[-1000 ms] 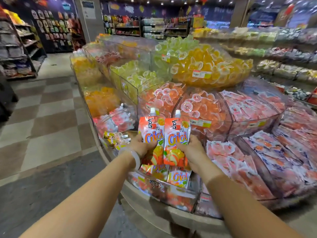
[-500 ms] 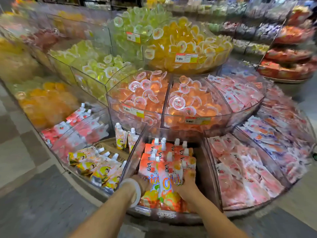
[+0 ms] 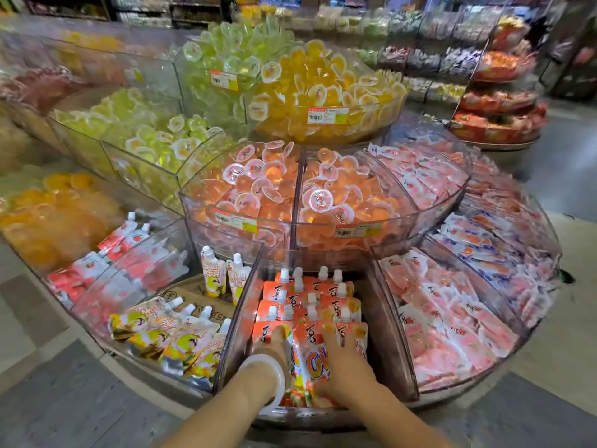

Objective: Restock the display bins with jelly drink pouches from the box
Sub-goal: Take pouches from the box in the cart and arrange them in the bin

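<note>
Head view, sole camera. Item: orange jelly drink pouches (image 3: 311, 360), front row, lying in the clear centre bin (image 3: 391, 347) of a tiered round display. Further pouches of the same kind (image 3: 310, 295) are stacked behind, spouts pointing away from the person.

Left hand (image 3: 274, 345): in the bin at the left edge of the front pouches, a white bangle on the wrist; fingers appear laid over a pouch, but whether they curl round it cannot be told.

Right hand (image 3: 342, 360): fingers spread and fairly flat, pressing down on the front pouches rather than pinching them.

Neighbouring stock: yellow pouches (image 3: 174, 337) in the bin to the left; pink packets (image 3: 452, 321) to the right; orange jelly cups (image 3: 258, 189) on the tier above. The supply box is not in view.

Handling note, as judgement: the step is seating the newly laid pouches. Best done by pressing evenly with both palms, keeping spouts aligned with the rows behind and labels upward, and sliding the hands out low so the soft pouches do not lift or slump against the bin wall.
</note>
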Demonstrator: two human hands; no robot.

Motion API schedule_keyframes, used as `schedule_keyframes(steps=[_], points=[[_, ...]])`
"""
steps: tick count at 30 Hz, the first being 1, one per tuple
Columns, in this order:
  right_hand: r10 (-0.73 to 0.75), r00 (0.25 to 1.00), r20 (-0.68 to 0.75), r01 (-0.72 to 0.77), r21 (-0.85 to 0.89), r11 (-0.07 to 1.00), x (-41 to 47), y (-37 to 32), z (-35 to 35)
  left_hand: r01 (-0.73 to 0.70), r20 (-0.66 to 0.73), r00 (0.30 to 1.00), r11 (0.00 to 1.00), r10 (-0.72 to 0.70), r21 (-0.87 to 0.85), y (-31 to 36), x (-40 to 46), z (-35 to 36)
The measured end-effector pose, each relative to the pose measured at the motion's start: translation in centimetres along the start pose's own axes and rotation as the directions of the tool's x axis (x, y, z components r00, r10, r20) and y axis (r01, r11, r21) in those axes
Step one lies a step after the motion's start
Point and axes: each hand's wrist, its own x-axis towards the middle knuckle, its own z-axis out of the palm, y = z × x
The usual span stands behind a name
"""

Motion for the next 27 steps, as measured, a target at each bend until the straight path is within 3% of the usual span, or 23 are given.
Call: schedule_keyframes(steps=[3,7,12,17,22,27], points=[[0.055,0.998,0.018,-0.056,0.058,0.997,0.1,0.3,0.0,-0.059,0.037,0.998,0.995,0.056,0.08,1.0,-0.4,-0.5],[0.033,0.999,-0.023,-0.031,0.073,0.997,-0.5,0.5,-1.7,-0.149,-0.041,0.986,0.964,0.161,0.22,3.6,-1.0,-1.7],[-0.034,0.967,-0.254,0.064,0.11,0.992,-3.1,2.6,-7.6,-0.32,-0.081,0.932,0.909,0.352,0.266,9.1,-3.1,-4.3],[0.016,0.906,-0.423,0.033,0.109,0.993,-6.9,9.2,-12.7,-0.491,-0.118,0.829,0.812,0.547,0.317,16.7,-6.5,-4.5],[0.207,0.871,-0.446,-0.169,0.125,0.978,-12.2,19.2,-13.6,-0.624,-0.045,0.706,0.651,0.707,0.432,26.3,-11.5,-0.7],[0.474,0.791,-0.387,-0.425,0.211,0.88,-20.7,29.9,-12.3,-0.752,0.086,0.579,0.491,0.81,0.44,36.0,-17.3,6.5]])
